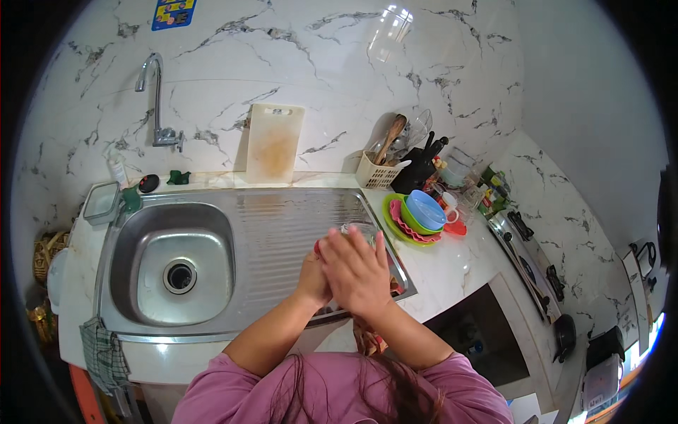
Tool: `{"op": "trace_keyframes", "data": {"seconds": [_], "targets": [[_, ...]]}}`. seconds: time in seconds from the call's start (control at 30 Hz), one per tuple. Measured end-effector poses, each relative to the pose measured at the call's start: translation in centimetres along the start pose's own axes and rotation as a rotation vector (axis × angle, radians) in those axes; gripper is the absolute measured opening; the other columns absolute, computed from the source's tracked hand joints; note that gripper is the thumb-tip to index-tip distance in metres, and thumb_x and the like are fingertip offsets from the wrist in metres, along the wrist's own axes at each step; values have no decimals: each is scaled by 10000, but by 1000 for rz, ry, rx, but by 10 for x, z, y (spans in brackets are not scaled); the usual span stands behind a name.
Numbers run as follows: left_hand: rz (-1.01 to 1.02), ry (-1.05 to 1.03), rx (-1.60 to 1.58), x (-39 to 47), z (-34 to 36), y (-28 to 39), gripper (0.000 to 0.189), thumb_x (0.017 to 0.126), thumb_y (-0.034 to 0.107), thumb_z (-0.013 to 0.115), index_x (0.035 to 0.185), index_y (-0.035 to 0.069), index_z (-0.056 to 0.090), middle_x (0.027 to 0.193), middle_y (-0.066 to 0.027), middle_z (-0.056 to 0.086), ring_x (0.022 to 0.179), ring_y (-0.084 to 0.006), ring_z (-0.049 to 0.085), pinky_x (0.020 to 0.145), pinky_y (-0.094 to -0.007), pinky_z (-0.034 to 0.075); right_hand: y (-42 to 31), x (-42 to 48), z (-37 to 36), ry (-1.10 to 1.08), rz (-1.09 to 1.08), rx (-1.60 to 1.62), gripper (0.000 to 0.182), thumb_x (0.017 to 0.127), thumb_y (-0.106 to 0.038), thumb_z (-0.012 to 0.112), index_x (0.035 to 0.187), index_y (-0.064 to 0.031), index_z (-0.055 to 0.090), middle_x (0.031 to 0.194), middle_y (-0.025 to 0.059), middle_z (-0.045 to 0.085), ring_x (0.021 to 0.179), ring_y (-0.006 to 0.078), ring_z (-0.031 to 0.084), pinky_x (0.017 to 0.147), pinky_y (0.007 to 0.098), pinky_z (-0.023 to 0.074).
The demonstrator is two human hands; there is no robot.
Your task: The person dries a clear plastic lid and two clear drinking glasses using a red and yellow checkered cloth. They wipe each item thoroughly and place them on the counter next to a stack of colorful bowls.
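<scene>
My right hand (356, 273) lies flat against my left hand (312, 281), its fingers stretched out and a little apart. Both are raised over the right end of the ribbed steel drainboard (270, 254). Most of the left hand's fingers are hidden behind the right, and whether anything sits between the palms is not visible. A small red spot (317, 247) shows at the left hand's fingertips; I cannot tell what it is. Just beyond the fingers, a clear, shiny item (365, 230) is partly covered. Patterned material (394, 286) shows beside my right wrist.
Left of the drainboard is the sink basin (159, 297), with a faucet (158, 106) above. A cutting board (275, 143) leans on the wall. Stacked bowls and plates (424, 209), a utensil basket (377, 175) and a knife block (413, 172) stand right, before a gas stove (522, 259).
</scene>
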State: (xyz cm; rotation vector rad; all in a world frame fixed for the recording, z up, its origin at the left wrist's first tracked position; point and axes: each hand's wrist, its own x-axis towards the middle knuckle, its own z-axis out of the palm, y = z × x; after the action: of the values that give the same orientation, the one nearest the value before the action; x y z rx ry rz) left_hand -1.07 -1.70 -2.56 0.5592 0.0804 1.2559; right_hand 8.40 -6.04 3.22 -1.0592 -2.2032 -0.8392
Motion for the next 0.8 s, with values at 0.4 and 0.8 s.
{"op": "trace_keyframes", "data": {"seconds": [0.4,0.8], "targets": [[-21,-71,-9,8,-7,-6,286,871,248,548,1068,41,558,1085,-91,580,1007,-186,551,794,-329,479,10,-9,0,-33,-12,41,459,767,-170,588,1219,-157,511,1354,131,369,1306,344,226,1033,528,192],[-141,-130,-229,12,-9,2,265,841,268,587,1028,86,543,1103,-87,572,1057,-218,530,852,-384,466,6,-10,8,-52,66,162,501,739,-212,633,1225,-215,511,1374,168,319,1285,376,247,1006,571,204]]}}
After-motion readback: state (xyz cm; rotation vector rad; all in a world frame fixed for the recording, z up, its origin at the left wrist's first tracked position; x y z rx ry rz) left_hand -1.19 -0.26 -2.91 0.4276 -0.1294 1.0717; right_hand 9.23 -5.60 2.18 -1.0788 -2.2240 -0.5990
